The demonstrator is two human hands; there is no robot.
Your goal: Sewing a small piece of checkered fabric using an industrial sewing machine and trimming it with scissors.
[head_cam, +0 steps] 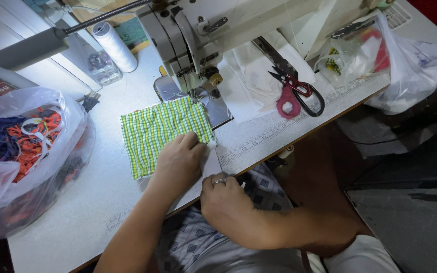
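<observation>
Below the sewing machine (218, 30), a green checked cloth (160, 131) lies flat on the white desk (77, 202), its far edge reaching the machine's needle plate. The left hand (178, 164) rests palm down on the near right corner of the cloth, fingers loosely together, pressing it to the desk; a small white piece shows just beside its fingertips, though I cannot tell what it is. The right hand (231, 205), wearing a ring, sits at the desk edge just right of the left hand, fingers curled; whether it grips anything is hidden. The two hands lie close but apart. Right of the machine, red-handled scissors (294, 91) lie on white fabric (251, 81). Left of the cloth, a clear bag (21, 151) holds orange and dark scraps. Behind the cloth, left of the machine, stands a white thread spool (115, 45).
</observation>
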